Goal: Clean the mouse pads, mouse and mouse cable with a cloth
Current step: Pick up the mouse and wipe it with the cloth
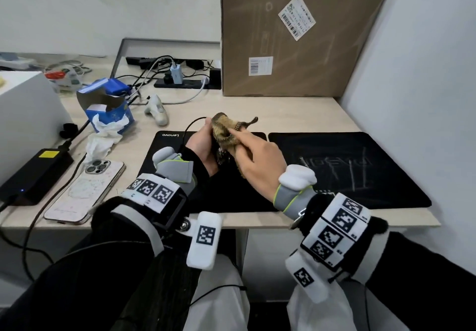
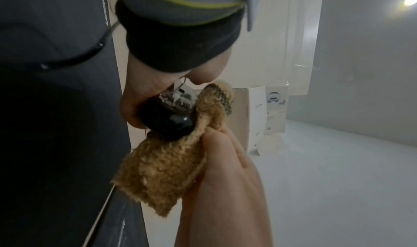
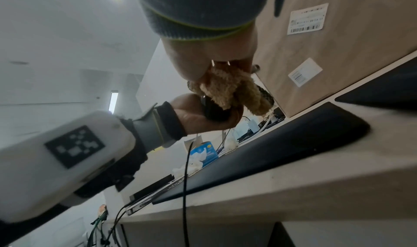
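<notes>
My left hand [image 1: 203, 147] grips a black mouse [image 2: 168, 121] above the left mouse pad [image 1: 164, 165], which is black with a Lenovo mark. My right hand [image 1: 255, 160] holds a fuzzy tan cloth [image 1: 226, 131] against the mouse, wrapping most of it. In the left wrist view the cloth [image 2: 162, 168] hangs below the mouse, pinched by my right fingers [image 2: 228, 154]. The mouse cable [image 1: 190, 125] loops from the mouse toward the desk's back. A second black mouse pad [image 1: 347, 170] lies to the right, streaked with pale marks.
A large cardboard box [image 1: 296, 31] stands at the back right. On the left lie a phone [image 1: 85, 191], a black power brick [image 1: 36, 173], a blue tissue box [image 1: 108, 106] and loose tissue. Power strips and cables [image 1: 180, 78] fill the back. The desk's front edge [image 1: 334, 221] is near my wrists.
</notes>
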Demonstrator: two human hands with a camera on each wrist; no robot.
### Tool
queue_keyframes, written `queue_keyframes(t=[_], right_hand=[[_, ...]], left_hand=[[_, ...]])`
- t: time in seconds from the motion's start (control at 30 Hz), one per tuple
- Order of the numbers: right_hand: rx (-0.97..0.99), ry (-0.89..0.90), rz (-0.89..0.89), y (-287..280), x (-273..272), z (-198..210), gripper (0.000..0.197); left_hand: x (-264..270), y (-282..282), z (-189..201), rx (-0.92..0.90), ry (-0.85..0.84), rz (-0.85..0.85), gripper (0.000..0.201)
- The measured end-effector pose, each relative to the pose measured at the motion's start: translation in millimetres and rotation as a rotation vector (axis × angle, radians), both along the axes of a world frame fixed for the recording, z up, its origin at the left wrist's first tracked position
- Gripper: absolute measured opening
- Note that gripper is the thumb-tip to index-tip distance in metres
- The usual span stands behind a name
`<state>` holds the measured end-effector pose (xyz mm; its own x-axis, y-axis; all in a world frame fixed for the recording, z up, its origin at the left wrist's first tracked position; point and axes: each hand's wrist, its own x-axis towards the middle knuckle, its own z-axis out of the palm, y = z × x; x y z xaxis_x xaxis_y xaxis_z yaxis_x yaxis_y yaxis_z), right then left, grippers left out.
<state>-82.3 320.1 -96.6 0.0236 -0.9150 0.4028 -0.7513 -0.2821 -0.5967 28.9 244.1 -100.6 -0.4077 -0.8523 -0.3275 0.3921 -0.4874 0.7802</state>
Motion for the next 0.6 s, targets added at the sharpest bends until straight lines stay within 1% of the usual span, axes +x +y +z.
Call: queue_keyframes(t=[0.07, 0.17, 0.2, 0.27, 0.3, 0.37, 0.43, 0.5, 0.6], right_hand=[[0.088, 0.030, -0.035, -10, -1, 4, 0.042], [0.246, 0.019, -0.069, -33, 1, 15, 0.028], [0.288, 0.030, -0.064, -39, 1, 19, 0.026], [0.322, 0.067, -0.035, -42, 3, 22, 0.029], [0.321, 0.083, -0.012, -42, 3, 22, 0.027], [0.247, 0.117, 0.056, -35, 3, 16, 0.022], [0.163, 0.206, 0.141, -25, 3, 6, 0.027], [0.118, 0.284, 0.192, -19, -1, -1, 0.030], [0.097, 0.344, 0.271, -5, -6, -7, 0.028]], left_hand=[[0, 1, -4, -0.025, -0.034, -0.028, 0.051], [-7, 12, -6, -0.025, -0.061, -0.093, 0.036], [-9, 15, -6, -0.023, -0.059, -0.104, 0.034], [-10, 15, -7, -0.009, -0.070, -0.105, 0.033], [-10, 14, -6, 0.017, -0.071, -0.085, 0.034], [-6, 9, -6, 0.078, -0.062, -0.019, 0.033], [-1, 4, -7, 0.119, -0.011, 0.024, 0.031], [1, 3, -5, 0.151, 0.040, 0.016, 0.033], [4, 7, -1, 0.168, 0.097, -0.046, 0.037]])
